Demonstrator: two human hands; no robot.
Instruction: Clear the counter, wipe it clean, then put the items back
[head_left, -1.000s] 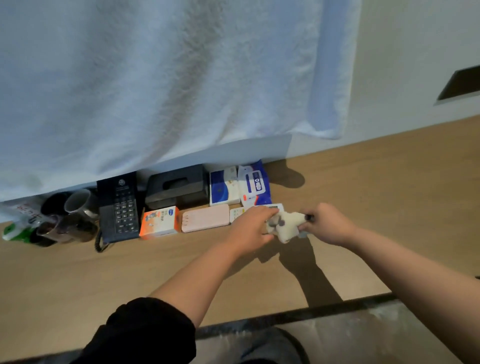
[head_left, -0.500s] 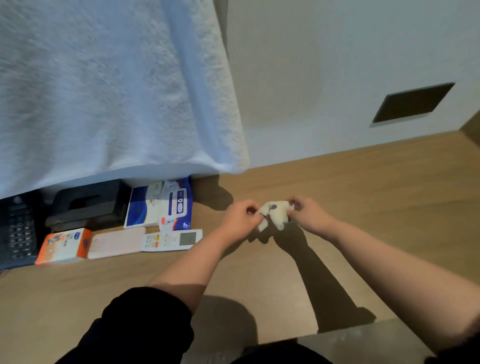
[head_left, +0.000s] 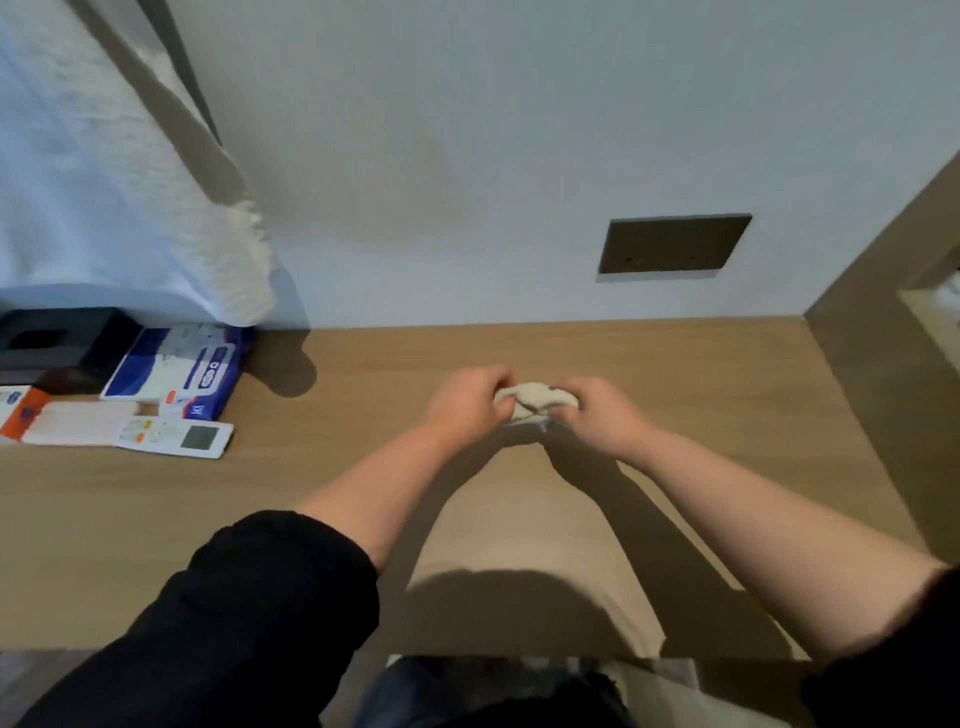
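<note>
A small crumpled off-white cloth (head_left: 535, 397) is held just above the wooden counter (head_left: 675, 374) near the back wall. My left hand (head_left: 465, 400) grips its left end and my right hand (head_left: 602, 415) grips its right end, fingers curled round it. Most of the cloth is hidden inside the two hands. At the left of the counter lie a white remote control (head_left: 174, 438), a blue and white wipes pack (head_left: 179, 371), a pink flat case (head_left: 78, 422), an orange and white box (head_left: 21, 413) and a black tissue box (head_left: 49, 343).
A white towel (head_left: 104, 182) hangs over the items at the left. A dark recessed panel (head_left: 672, 243) sits in the wall above the counter. A wooden side panel (head_left: 883, 312) closes off the counter at the right. The counter's front edge runs near my sleeves.
My view and both hands have shifted right along the counter with the cloth. The phone and mugs have dropped out of view at the left. The cloth is bunched tighter between the hands.
</note>
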